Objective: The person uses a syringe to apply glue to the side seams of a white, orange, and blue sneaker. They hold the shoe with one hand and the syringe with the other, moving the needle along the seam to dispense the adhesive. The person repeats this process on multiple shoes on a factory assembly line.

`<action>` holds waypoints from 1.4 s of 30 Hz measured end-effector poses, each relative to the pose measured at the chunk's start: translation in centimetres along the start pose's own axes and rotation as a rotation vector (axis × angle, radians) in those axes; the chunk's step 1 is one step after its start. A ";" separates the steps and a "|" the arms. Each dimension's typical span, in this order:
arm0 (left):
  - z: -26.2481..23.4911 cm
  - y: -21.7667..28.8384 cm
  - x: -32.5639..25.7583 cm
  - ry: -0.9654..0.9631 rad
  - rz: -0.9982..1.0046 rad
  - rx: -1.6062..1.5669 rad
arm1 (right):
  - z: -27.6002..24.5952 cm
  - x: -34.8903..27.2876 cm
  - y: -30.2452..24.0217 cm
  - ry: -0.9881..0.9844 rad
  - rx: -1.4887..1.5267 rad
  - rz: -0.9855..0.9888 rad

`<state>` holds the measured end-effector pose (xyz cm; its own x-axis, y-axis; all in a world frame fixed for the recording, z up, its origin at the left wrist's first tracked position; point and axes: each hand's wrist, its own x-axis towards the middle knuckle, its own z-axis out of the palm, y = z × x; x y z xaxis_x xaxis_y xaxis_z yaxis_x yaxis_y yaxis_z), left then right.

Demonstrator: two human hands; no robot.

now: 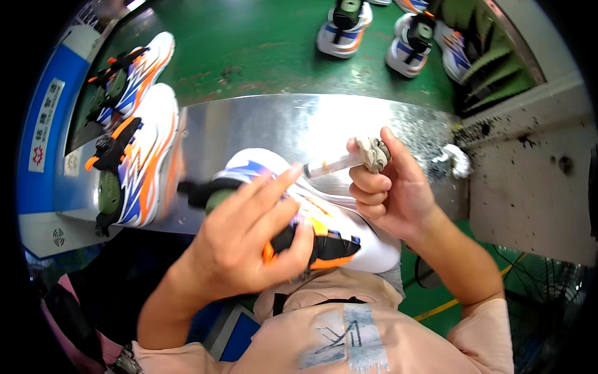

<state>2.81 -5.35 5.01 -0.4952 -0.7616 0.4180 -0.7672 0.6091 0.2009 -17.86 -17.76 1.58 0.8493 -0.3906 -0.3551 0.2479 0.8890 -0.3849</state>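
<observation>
My right hand [398, 181] is closed around a clear syringe [336, 166] with a dark tip pointing left. A lumpy grey-beige wad [374, 154] sits by its thumb and index finger, at the syringe's back end. My left hand [249, 230], slightly blurred, has its fingers stretched out, fingertips close to the syringe tip. Behind and below it lies a white sports shoe [377, 249] with black and orange parts, toe to the right. The hand hides much of this shoe. Another white and blue shoe [254, 160] shows partly just beyond it, on the metal table [218, 124].
More finished-looking shoes [149, 156] stand at the left. Beyond the metal table, a green surface [249, 62] carries other shoes [344, 31] at the far right. Green strip flaps [498, 56] hang at an opening. A crumpled white scrap [460, 160] lies among dark specks beside a machine wall [529, 181].
</observation>
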 end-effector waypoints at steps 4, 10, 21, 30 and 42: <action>1.9 2.0 -4.0 0.203 -0.130 0.049 | 5.4 0.8 -1.1 0.059 -0.558 0.106; 2.9 4.7 -5.7 0.160 -0.312 0.136 | 5.9 -2.2 -1.2 0.094 -0.693 0.069; 4.7 6.3 -8.2 0.154 -0.316 0.311 | 4.2 -12.0 -1.9 0.221 -0.775 -0.024; 4.1 5.6 -7.1 0.127 -0.296 0.335 | -1.7 -17.1 1.5 0.186 -0.459 -0.342; 3.0 4.1 -2.2 0.088 -0.231 0.280 | -3.4 -17.9 2.8 0.284 -0.400 -0.391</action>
<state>-0.50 -1.84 2.26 -0.2684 -0.8424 0.4673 -0.9425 0.3299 0.0534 -33.98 -9.07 3.96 0.5605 -0.7658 -0.3153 0.2747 0.5311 -0.8016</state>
